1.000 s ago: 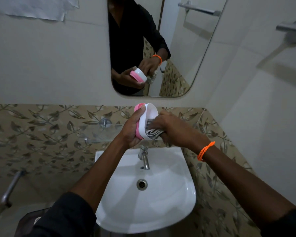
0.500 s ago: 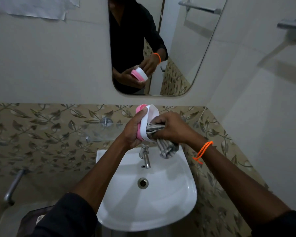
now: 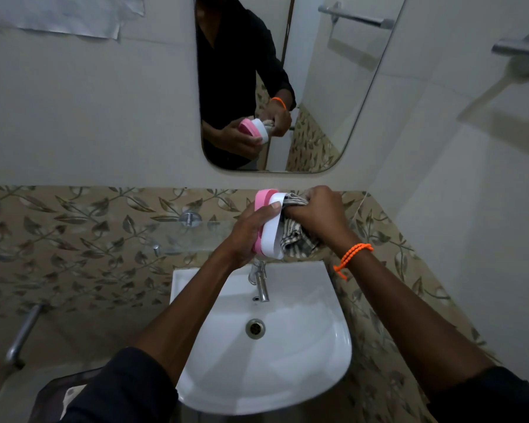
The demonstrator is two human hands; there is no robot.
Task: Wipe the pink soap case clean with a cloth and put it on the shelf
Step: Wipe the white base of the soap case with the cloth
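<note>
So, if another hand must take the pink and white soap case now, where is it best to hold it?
Probably the top end of the pink and white soap case, from above: it stands on edge, the left hand wraps its middle, the cloth-holding right hand blocks its open side.

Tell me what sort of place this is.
Most likely a small bathroom: a white wall-hung washbasin with a tap, a mirror above it on the tiled wall, and a metal towel rail at the right.

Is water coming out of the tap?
No, the tap is dry, with no stream falling into the white sink under the soap case.
</note>
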